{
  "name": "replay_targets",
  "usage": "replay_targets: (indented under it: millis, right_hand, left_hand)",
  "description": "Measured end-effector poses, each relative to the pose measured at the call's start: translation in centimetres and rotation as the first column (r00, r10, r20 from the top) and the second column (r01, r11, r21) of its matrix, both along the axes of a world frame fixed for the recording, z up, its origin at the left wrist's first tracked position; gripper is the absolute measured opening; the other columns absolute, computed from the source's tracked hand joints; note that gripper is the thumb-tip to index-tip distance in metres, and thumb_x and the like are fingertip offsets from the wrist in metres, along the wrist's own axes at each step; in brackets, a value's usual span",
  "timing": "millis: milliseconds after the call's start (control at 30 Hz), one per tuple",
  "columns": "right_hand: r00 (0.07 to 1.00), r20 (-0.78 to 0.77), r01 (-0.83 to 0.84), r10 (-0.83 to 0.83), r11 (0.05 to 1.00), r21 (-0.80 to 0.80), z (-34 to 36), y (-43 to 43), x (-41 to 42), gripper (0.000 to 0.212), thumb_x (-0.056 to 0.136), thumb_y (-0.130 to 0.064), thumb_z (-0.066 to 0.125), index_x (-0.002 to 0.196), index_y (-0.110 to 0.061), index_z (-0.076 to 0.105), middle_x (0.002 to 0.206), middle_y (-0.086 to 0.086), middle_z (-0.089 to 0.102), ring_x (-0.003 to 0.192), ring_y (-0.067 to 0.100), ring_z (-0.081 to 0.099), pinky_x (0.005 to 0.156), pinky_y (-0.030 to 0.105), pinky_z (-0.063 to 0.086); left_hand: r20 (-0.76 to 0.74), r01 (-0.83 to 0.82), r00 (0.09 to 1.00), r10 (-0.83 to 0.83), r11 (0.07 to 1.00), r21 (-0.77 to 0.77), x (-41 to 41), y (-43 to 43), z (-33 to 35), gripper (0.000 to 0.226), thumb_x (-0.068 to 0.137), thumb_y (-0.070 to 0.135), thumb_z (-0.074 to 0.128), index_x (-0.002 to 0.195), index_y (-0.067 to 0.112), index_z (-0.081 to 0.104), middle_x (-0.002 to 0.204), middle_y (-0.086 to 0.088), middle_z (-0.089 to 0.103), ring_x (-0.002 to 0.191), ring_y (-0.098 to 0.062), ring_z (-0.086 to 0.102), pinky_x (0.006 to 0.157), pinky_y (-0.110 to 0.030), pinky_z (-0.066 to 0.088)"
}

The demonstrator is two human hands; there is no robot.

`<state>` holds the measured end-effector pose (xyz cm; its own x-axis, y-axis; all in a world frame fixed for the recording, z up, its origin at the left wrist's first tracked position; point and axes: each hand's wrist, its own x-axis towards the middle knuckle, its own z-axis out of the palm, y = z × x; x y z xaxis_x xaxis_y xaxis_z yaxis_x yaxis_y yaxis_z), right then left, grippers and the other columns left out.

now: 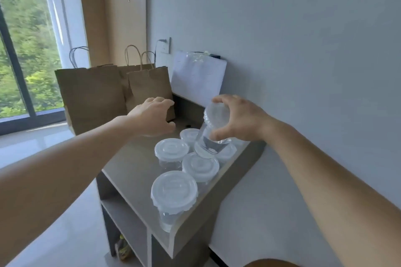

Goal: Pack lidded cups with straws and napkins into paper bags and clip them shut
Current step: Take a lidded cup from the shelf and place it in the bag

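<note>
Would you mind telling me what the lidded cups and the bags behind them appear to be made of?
Cups: seemingly clear plastic, glossy; the shelf shows through their walls. Lids: translucent whitish plastic, probably, with moulded rings. Bags: matte brown paper, creased and folded at the edges.

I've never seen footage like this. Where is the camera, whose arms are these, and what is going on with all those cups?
There is no machine here. The arms belong to a person, and the single picture comes from a wide-angle camera worn on that person's head, looking forward and down.

The right hand grips a clear lidded cup by its top, lifted and tilted above the others. The left hand holds nothing and reaches toward the brown paper bags; I cannot tell whether it touches one.

Several more lidded cups stand on the grey shelf unit. A white wrapped pack stands at the back; what is inside it is unclear.
</note>
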<state>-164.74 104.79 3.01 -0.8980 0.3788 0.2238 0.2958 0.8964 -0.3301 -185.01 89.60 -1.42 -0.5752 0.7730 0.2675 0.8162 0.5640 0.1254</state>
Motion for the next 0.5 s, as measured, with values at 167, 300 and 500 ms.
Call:
replay_targets:
  millis: [167,300,500]
  right_hand:
    - [0.971,-0.010,0.241,-0.241,0.971,-0.008,-0.4,4.1,10.2,0.102,0.049,-0.061,0.076,0.142,-0.040,0.038,0.130,-0.011,0.046,0.111,0.010,0.045,0.085,0.029,0.039]
    - [0.909,0.058,0.415,-0.414,0.910,-0.012,-2.5,6.4,18.6,0.101,0.052,-0.061,0.078,0.142,-0.040,0.037,0.124,-0.010,0.045,0.114,0.015,0.049,0.085,0.032,0.043]
    - [0.794,0.190,0.591,-0.577,0.806,-0.023,-8.7,8.1,29.9,0.095,0.056,-0.060,0.077,0.140,-0.039,0.038,0.121,-0.007,0.047,0.105,0.016,0.048,0.082,0.034,0.045]
  left_hand:
    - [-0.001,0.224,0.975,-0.224,0.975,0.001,7.9,7.7,0.5,0.074,0.085,0.044,0.061,0.149,0.022,0.032,0.149,-0.002,0.040,0.138,-0.026,0.033,0.102,-0.041,0.038]
    - [0.034,0.377,0.926,-0.377,0.926,-0.016,16.0,13.6,-1.5,0.075,0.084,0.046,0.060,0.150,0.025,0.031,0.153,0.001,0.036,0.141,-0.024,0.031,0.103,-0.040,0.037]
    - [0.154,0.545,0.837,-0.525,0.827,-0.137,27.6,19.6,-8.1,0.078,0.085,0.048,0.061,0.151,0.025,0.027,0.154,-0.001,0.034,0.142,-0.024,0.028,0.107,-0.041,0.035]
